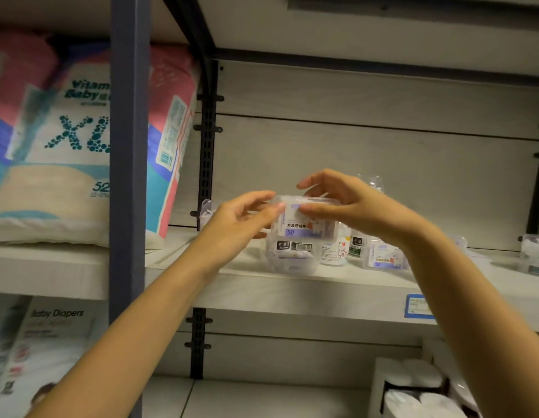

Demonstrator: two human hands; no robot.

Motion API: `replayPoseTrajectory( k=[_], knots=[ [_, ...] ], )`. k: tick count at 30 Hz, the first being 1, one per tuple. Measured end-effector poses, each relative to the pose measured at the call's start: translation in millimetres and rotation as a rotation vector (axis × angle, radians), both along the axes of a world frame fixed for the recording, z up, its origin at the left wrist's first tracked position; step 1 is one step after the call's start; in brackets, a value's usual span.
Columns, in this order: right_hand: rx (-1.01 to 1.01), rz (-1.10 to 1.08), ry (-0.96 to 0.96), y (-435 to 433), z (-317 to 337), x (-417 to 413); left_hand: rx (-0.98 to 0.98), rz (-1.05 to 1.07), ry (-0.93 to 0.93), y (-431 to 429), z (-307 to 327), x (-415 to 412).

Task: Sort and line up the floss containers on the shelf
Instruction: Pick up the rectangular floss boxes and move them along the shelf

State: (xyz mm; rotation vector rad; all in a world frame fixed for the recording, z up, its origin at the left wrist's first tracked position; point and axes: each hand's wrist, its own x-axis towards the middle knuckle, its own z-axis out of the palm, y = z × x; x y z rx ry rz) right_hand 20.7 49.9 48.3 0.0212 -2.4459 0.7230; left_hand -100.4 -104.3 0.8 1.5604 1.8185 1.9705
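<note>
Two bare hands hold a clear square floss box (pixel 304 220) above a pale shelf (pixel 292 285). The left hand (pixel 241 220) pinches its left edge; the right hand (pixel 349 206) pinches its top right. Its purple-and-white label shows "50". It sits atop another clear floss box (pixel 291 254). More floss containers (pixel 383 256) stand just right. A diaper pack (pixel 66 140) reading "Vitam Baby", "XL" fills the left bay. The shelf's front edge is bare, carrying a blue price tag (pixel 419 306).

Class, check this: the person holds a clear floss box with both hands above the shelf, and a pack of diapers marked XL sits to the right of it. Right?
One error: the head view shows the XL diaper pack to the left of the floss box, beyond the post. Both hands, left hand and right hand, do hold it above the shelf.
</note>
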Motion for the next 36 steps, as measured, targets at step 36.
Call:
replayPoseTrajectory(
  k=[36],
  knots=[
    [-0.144, -0.076, 0.201, 169.2, -67.3, 212.0, 0.205, 0.007, -0.171, 183.3, -33.6, 197.3]
  ],
)
